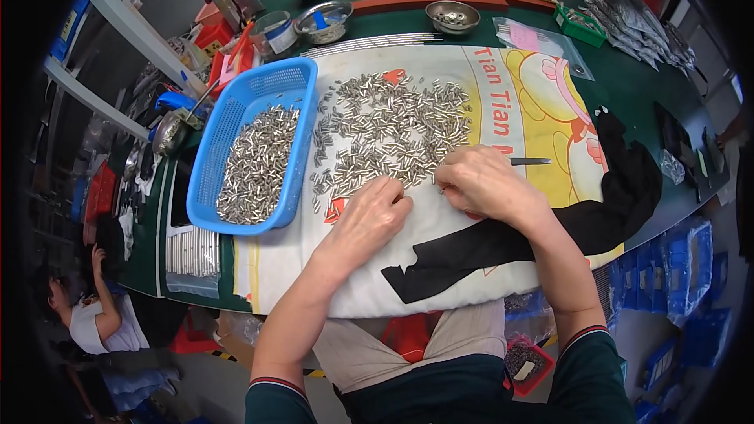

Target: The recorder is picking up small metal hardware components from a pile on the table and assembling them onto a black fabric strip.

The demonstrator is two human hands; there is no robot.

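Observation:
Many small silvery metal pins [400, 122] lie spread in a loose layer on a white and yellow printed cloth [353, 290]. My left hand [369, 216] is at the near edge of the pins, its fingers curled and closed; what they hold, if anything, is hidden. To its right, my right hand [483, 180] is closed in a pinch beside the pins. A slim metal tool [532, 161] sticks out to the right from behind that hand; its other end is hidden. A blue plastic basket [206, 173] on the left holds a heap of similar pins [259, 169].
A black cloth [487, 251] lies under my right forearm. Metal bowls [452, 17], long thin rods [373, 43] and a green tray [580, 25] stand along the back. Bagged rods [192, 255] lie near left. Another person [110, 318] is at far left.

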